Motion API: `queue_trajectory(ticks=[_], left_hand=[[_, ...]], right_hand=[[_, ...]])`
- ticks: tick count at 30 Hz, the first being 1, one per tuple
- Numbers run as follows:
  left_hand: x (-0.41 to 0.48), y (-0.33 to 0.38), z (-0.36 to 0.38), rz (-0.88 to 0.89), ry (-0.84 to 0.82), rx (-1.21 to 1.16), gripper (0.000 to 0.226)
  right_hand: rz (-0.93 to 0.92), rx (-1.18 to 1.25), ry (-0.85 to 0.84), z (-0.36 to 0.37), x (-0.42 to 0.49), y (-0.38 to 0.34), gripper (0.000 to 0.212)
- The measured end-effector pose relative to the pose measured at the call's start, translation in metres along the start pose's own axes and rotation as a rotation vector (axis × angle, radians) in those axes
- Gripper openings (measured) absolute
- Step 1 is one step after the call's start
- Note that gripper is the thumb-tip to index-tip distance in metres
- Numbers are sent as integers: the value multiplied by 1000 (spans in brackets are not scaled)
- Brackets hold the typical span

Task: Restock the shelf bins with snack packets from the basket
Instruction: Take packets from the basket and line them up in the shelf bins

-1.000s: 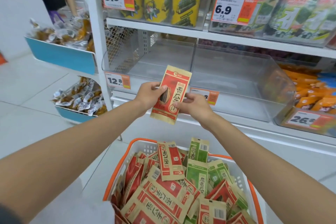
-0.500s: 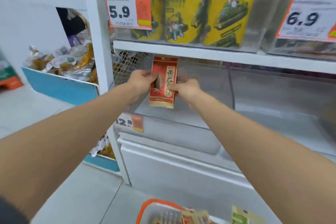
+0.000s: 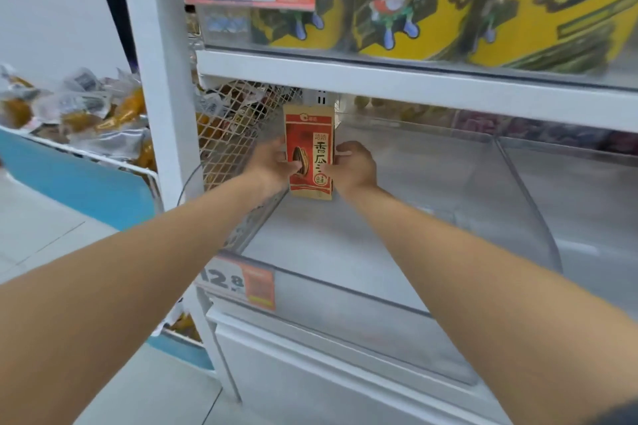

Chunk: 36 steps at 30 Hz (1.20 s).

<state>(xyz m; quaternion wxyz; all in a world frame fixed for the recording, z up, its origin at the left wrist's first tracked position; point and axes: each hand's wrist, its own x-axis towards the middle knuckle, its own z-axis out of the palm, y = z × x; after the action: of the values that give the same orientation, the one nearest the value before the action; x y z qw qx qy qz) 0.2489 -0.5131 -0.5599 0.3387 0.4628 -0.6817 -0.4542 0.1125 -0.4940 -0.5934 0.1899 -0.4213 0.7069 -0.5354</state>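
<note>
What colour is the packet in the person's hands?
The packet is red with tan borders; head view shows it.

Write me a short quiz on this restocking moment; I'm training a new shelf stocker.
1. True or false: only the left hand holds the red packet.
2. What does the price tag on the front of the clear bin holding the packet read? A) 5.9 B) 12.8 C) 26.8
3. Fill in: the packet is held ___, its printed face towards the camera.

Key: 1 false, the right hand grips it too; 2 B; 3 upright.
</note>
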Motion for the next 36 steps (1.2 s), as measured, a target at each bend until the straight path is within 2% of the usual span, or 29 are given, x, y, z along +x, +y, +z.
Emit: queue_trajectory(ticks=[8, 12, 16, 19, 24, 31, 36], left_hand=[[5, -17, -6, 147, -73, 232, 59], [14, -27, -6, -6, -169, 225, 54], [18, -31, -3, -94, -197, 174, 65], [20, -31, 1, -106, -193, 174, 64], [21, -33, 4, -110, -193, 170, 66], [15, -32, 1, -70, -209, 249, 64], [3, -20, 6, -48, -217, 336, 56]], right_hand=[[-86, -34, 50, 19, 15, 8, 20], [-129, -50, 13, 25, 19, 13, 16], [-159, -67, -6, 24, 22, 16, 24], [-120, -48, -8, 24, 27, 18, 29], [-25, 128, -31, 28, 27, 19, 29], [-13, 136, -115, 17, 18, 18, 26], [41, 126, -280, 6, 4, 3, 25]])
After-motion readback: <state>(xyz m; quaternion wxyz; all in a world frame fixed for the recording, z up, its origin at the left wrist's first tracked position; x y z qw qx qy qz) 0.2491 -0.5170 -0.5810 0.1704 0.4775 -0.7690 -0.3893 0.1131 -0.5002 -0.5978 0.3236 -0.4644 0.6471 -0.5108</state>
